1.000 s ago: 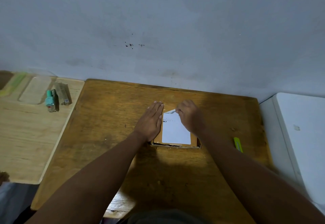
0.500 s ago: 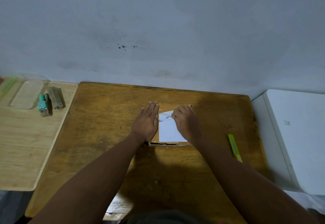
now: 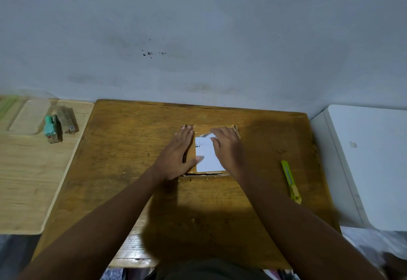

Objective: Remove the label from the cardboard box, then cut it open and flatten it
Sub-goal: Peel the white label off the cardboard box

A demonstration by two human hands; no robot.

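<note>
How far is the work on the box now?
Done: only the far corner of the white paper label is lifted. In hand: the left hand presses the flat brown cardboard box; the right hand works at that corner. Left: peeling, cutting with the untouched yellow-green utility knife, flattening.

A plain home room: worn wooden table (image 3: 132, 147) against a stained, bare wall (image 3: 198, 37), white appliance (image 3: 370, 158) alongside.

A small brown cardboard box (image 3: 201, 128) lies flat mid-table; its white label (image 3: 206, 157) curls up at 12 o'clock.
</note>
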